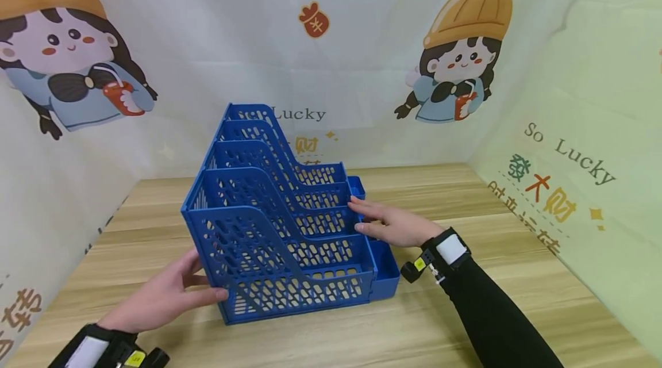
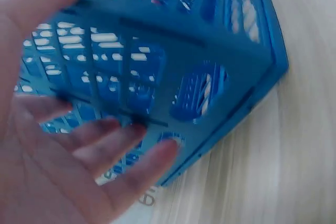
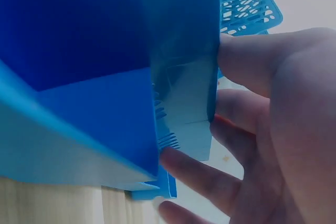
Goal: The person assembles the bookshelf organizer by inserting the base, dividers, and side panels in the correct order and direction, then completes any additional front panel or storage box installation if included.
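A blue plastic file organizer (image 1: 331, 287) with several perforated slots stands on the table, tall end to the left. My left hand (image 1: 165, 293) is at that end, its thumb on the near corner. In the left wrist view the fingers (image 2: 144, 166) are spread and fairly straight against the perforated end panel (image 2: 142, 82). My right hand (image 1: 393, 224) touches the low right end, fingers extended along its top edge. Small blue trays (image 1: 385, 273) are fixed on that end, partly under the hand. The right wrist view shows the fingers (image 3: 205, 177) beside one tray's wall (image 3: 100, 119).
The wood-grain tabletop (image 1: 460, 305) extends around the organizer. A white printed cloth (image 1: 362, 69) hangs behind it, and a pale green printed cloth (image 1: 610, 126) borders the right side.
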### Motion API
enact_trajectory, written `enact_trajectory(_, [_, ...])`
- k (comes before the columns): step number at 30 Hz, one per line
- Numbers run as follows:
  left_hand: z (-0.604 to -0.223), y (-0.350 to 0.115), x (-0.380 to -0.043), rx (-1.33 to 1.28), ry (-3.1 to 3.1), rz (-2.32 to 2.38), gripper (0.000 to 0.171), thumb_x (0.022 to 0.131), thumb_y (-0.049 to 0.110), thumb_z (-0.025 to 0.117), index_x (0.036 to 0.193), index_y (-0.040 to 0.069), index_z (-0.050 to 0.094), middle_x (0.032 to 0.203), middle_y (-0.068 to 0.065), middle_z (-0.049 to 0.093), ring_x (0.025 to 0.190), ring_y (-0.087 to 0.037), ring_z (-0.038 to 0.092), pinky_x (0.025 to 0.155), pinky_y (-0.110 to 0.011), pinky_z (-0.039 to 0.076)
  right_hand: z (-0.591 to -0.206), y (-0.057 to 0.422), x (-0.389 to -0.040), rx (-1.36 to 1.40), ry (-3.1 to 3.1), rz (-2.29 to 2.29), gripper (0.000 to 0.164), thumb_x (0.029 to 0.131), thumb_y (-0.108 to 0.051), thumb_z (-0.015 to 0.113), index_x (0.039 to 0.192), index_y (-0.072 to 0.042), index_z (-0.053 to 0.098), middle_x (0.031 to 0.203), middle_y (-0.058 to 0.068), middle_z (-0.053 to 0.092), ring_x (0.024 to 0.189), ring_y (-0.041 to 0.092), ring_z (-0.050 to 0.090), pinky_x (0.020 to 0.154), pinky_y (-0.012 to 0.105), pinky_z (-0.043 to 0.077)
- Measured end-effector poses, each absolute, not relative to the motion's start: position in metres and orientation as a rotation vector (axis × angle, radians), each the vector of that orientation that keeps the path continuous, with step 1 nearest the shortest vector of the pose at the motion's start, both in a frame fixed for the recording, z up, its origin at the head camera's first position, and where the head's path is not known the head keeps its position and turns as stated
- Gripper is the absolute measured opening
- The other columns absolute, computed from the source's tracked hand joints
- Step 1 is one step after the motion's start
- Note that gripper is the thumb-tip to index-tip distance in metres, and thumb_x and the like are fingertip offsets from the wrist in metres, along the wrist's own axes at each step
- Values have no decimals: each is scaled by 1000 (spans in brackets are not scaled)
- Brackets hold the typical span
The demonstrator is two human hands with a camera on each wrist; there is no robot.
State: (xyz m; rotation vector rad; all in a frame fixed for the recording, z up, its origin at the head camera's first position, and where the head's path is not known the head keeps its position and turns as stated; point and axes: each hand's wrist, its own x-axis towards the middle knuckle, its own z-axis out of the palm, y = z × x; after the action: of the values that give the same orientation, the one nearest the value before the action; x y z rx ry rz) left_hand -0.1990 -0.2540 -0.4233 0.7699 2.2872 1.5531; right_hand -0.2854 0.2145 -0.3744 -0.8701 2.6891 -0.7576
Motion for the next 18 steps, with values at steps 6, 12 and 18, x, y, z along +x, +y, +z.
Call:
enact_trajectory(6, [-427, -272, -211, 761, 2380, 1503, 78, 107, 11, 71, 170, -2, 26, 157, -36, 54, 125, 1, 70, 98, -26, 63, -381, 212, -269, -934, 2817, -686, 61, 113, -44, 59, 167, -17, 49, 180, 6, 35, 167, 45, 29, 131, 69, 32])
enact_trajectory(12, [-428, -288, -235, 517, 2611, 1539, 50, 110, 18, 69, 151, -5, 51, 128, -18, 75, 107, 0, 73, 86, -29, 65, -387, 207, -242, -1077, 2931, -590, 57, 110, -46, 65, 160, -19, 60, 171, 17, 48, 165, 45, 33, 131, 75, 23])
enact_trajectory(18, [-427, -273, -257, 403, 2672, 1558, 44, 118, 33, 53, 122, -8, 68, 106, -16, 81, 91, -8, 77, 80, -32, 67, -392, 190, -214, -1312, 2969, -457, 62, 107, -48, 69, 163, -24, 56, 140, 9, 57, 136, 25, 51, 122, 65, 31])
